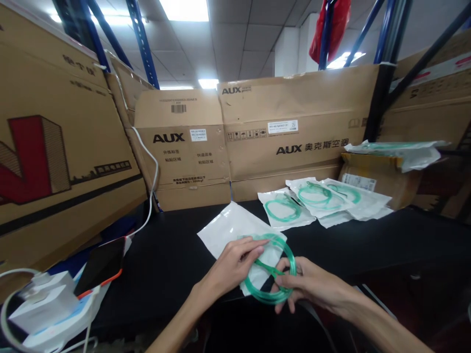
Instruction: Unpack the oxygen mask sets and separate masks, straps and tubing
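A coil of green plastic tubing (286, 255) is held over the near edge of the black table (169, 264). My left hand (231, 267) pinches the upper left of the coil with fingers closed on it. My right hand (312, 287) grips the lower right of the coil. Under the coil lies an empty white plastic pouch (230, 230), flat on the table and touching the tubing.
Several sealed pouches with green tubing (320, 198) lie at the back right, more on a cardboard box (382, 179). AUX cardboard boxes (257, 142) wall the back and left. A phone (101, 264) and white charger (44, 304) with cable sit at the near left.
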